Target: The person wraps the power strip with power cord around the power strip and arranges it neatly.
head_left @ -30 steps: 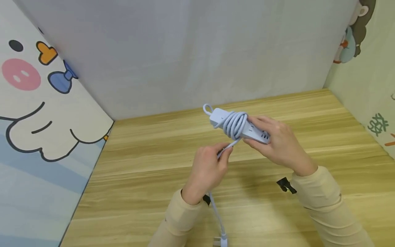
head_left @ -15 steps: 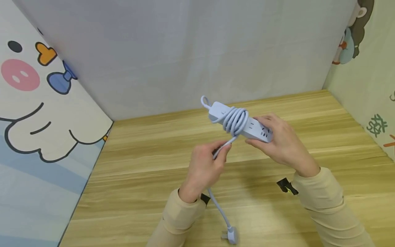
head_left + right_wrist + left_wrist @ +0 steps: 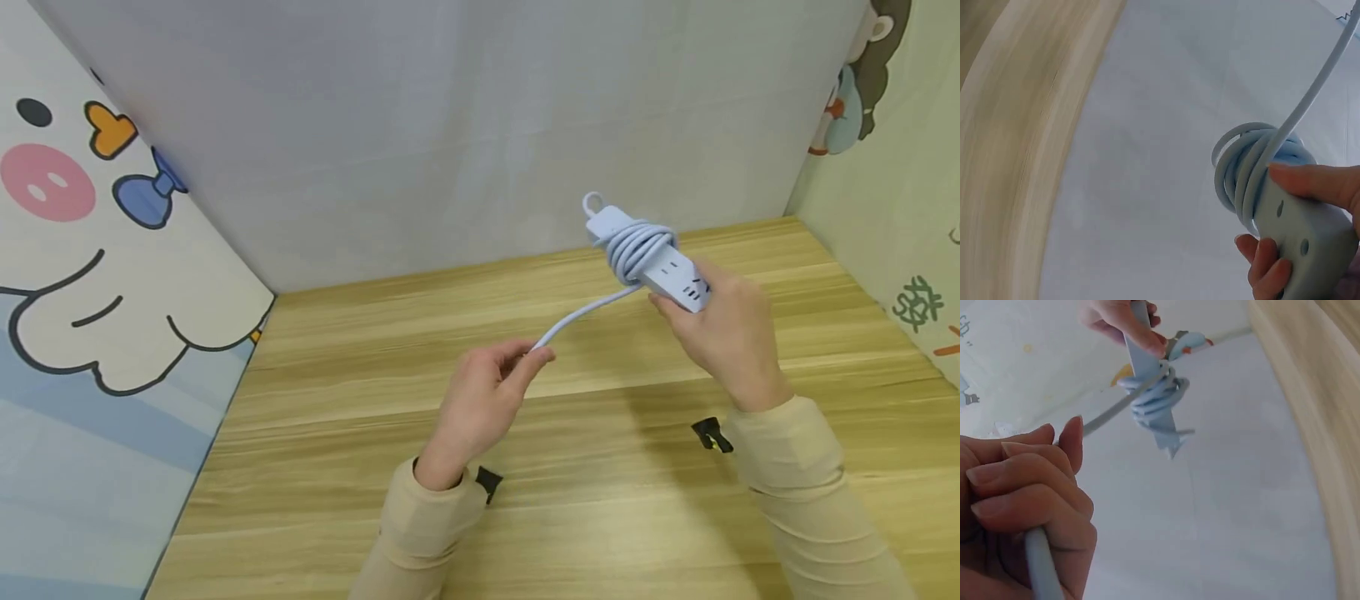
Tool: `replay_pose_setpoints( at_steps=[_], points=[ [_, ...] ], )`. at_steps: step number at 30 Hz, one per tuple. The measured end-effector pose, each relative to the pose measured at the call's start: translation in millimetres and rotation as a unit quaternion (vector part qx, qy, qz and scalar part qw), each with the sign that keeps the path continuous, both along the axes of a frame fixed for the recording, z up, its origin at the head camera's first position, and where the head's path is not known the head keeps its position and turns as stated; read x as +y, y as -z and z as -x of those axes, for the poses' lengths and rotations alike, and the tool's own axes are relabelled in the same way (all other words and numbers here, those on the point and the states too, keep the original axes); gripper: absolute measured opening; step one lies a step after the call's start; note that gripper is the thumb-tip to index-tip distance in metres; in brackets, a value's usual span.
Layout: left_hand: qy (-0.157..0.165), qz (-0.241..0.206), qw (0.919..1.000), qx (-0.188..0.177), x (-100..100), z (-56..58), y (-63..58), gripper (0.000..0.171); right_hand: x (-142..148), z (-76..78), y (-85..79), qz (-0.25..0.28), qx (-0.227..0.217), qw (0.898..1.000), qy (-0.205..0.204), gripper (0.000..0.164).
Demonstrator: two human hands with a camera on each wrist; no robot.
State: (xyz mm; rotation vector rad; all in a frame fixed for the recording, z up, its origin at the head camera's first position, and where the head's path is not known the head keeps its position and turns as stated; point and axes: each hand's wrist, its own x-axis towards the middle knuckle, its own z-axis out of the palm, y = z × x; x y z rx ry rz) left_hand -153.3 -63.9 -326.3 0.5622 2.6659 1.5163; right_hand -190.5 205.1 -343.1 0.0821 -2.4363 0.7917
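Observation:
My right hand [image 3: 738,337] grips the socket end of a pale blue-white power strip [image 3: 672,273], raised over the table and tilted. Several turns of its cord [image 3: 587,312] are wrapped round the middle of the strip, and a small loop of cord stands at the far end. Left of it, my left hand [image 3: 480,400] pinches the cord between thumb and forefinger. In the left wrist view the cord also runs through the curled fingers [image 3: 1035,509] and out below. Seen from the right wrist, my thumb [image 3: 1313,182] lies along the strip's back [image 3: 1297,234], beside the windings. The plug is out of sight.
Beneath both hands is a wood-grain table [image 3: 337,433]. A pale grey curtain [image 3: 450,150] closes off the back. Cartoon-printed panels stand at the left [image 3: 150,275] and right [image 3: 877,225]. Black strap-like pieces [image 3: 489,483] stick out by both sleeves.
My right hand has carried the power strip up and to the right. The cord stretch between the hands is longer. The plug, seen at the bottom earlier, has left the head view.

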Motion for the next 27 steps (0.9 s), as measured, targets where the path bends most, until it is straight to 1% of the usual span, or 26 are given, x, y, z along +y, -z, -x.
replay_pose_setpoints(
  at_steps=[1,2,3,4,5,6,8,10,11,13,14,15,16,18,19,21,23,25,26,27],
  points=[
    [0.004,0.019,0.9993,0.032,-1,0.2,0.3,0.025,3,0.7,0.6,-0.004,0.002,1.000,0.012,0.032],
    [0.006,0.041,0.9964,0.073,-3,0.5,0.4,0.025,6,0.9,0.7,-0.009,-0.004,1.000,0.018,0.031],
    [0.007,0.065,0.9907,0.120,-6,1.3,0.6,0.025,8,0.6,0.5,-0.017,-0.014,1.000,0.020,0.032],
    [0.003,0.089,0.9815,0.169,-9,2.4,0.7,0.023,10,0.1,-0.1,-0.027,-0.026,0.999,0.017,0.033],
    [-0.004,0.112,0.9698,0.217,-13,3.5,0.3,0.021,11,-0.7,-1.1,-0.036,-0.046,0.998,0.012,0.034],
    [-0.016,0.132,0.9556,0.263,-17,4.6,-0.4,0.020,11,-1.8,-2.4,-0.047,-0.065,0.997,0.001,0.035],
    [-0.043,0.157,0.9239,0.346,-27,6.9,-2.5,0.017,11,-4.5,-6.2,-0.085,-0.111,0.990,-0.032,0.040],
    [-0.057,0.153,0.8994,0.405,-35,8.6,-5.7,0.018,9,-7.0,-9.6,-0.123,-0.146,0.978,-0.081,0.042],
    [-0.059,0.143,0.8882,0.433,-37,9.1,-7.7,0.019,8,-8.6,-10.9,-0.138,-0.161,0.971,-0.110,0.043],
    [-0.056,0.117,0.8662,0.482,-41,9.7,-11.2,0.021,4,-12.6,-13.1,-0.164,-0.179,0.954,-0.175,0.045],
    [-0.057,0.103,0.8555,0.504,-42,9.9,-12.5,0.022,1,-14.9,-13.7,-0.170,-0.184,0.945,-0.209,0.043],
    [-0.059,0.085,0.8475,0.521,-43,10.8,-13.8,0.025,-1,-17.8,-14.6,-0.168,-0.190,0.937,-0.241,0.042],
    [-0.060,0.065,0.8416,0.533,-44,12.2,-14.7,0.026,-3,-21.4,-15.7,-0.162,-0.198,0.929,-0.269,0.044],
    [-0.060,0.022,0.8375,0.543,-44,15.4,-15.5,0.029,-6,-29.2,-18.6,-0.153,-0.211,0.912,-0.317,0.043],
    [-0.056,0.000,0.8378,0.543,-43,17.1,-15.5,0.030,-7,-33.0,-20.1,-0.151,-0.217,0.903,-0.339,0.040],
    [-0.040,-0.043,0.8425,0.535,-42,20.2,-14.7,0.032,-11,-40.0,-22.8,-0.147,-0.225,0.885,-0.381,0.040],
    [-0.020,-0.068,0.8461,0.528,-39,21.6,-12.5,0.032,-17,-44.4,-24.1,-0.149,-0.225,0.867,-0.419,0.035],
    [-0.004,-0.083,0.8516,0.518,-36,22.7,-9.1,0.032,-24,-46.6,-24.2,-0.147,-0.222,0.846,-0.461,0.031],
    [0.000,-0.084,0.8572,0.508,-36,23.0,-7.3,0.032,-27,-47.3,-24.3,-0.142,-0.222,0.836,-0.482,0.030],
    [0.005,-0.087,0.8648,0.495,-36,23.5,-5.1,0.033,-29,-47.8,-24.4,-0.134,-0.223,0.825,-0.502,0.030]
  ],
)
